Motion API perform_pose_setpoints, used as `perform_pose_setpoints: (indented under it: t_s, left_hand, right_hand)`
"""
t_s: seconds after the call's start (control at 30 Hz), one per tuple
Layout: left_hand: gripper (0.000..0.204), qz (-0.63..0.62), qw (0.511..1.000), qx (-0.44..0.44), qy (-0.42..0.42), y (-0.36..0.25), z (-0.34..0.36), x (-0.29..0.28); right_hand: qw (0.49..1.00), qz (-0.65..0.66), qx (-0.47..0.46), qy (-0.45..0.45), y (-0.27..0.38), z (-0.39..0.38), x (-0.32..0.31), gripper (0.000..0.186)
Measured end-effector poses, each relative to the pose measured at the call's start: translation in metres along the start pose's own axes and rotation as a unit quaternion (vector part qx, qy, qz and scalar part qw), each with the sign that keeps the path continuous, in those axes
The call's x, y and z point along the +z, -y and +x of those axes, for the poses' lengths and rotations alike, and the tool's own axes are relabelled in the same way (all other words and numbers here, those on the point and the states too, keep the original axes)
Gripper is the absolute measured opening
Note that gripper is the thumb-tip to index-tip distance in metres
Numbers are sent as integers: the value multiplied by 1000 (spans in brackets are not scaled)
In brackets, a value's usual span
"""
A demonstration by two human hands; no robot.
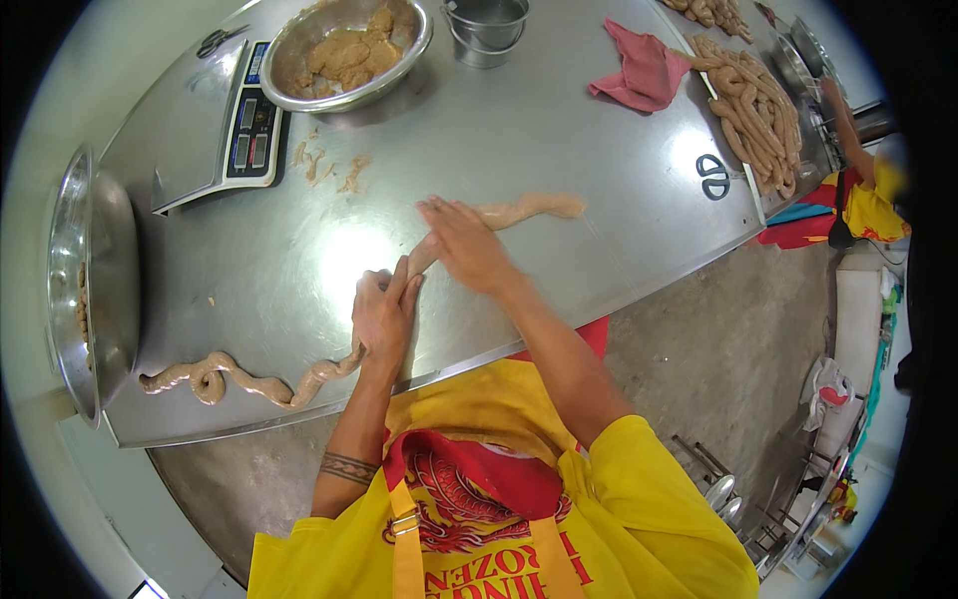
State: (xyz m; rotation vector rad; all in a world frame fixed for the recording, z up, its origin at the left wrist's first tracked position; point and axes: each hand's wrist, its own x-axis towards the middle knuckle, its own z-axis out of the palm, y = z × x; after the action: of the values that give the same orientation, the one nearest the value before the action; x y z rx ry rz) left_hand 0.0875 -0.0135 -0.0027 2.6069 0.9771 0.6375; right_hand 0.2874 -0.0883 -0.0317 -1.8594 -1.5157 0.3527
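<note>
A long raw sausage (324, 371) winds across the steel table from the lower left, passing beneath both hands to a stretch with a flat end at the upper right. My left hand (383, 314) is closed around its middle, fingers curled, thumb side up. Just above and to the right, my right hand (464, 248) lies flat over the sausage with its fingers stretched out together. Between the two hands a short piece of casing shows. The left part of the sausage makes a small loop near the table's front edge.
At the far left a large steel bowl (118, 290) stands by the digital scale (249, 135). A steel basin (414, 62) of minced filling, small buckets (484, 45) and a pink cloth (644, 70) are at the back. Right: sausages (753, 115), a black two-loop object (714, 178) and a co-worker's arm (848, 130).
</note>
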Motion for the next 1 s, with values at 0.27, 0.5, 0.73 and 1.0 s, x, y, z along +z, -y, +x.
perform_pose_setpoints:
  t_s: [0.27,0.5,0.73,1.0]
  left_hand:
    - [38,10,1000,4,-5,-1,2,4]
    - [47,12,1000,11,-15,4,-11,-23]
    - [45,-50,989,-112,78,46,-84,-46]
    - [35,-52,998,-22,-31,49,-81,-41]
  right_hand:
    - [997,-64,34,-10,-38,-25,-83,52]
    - [976,-203,80,9,-71,-54,-128,55]
    - [951,194,65,233,126,-3,-13,64]
    - [981,79,-109,137,87,-15,63,62]
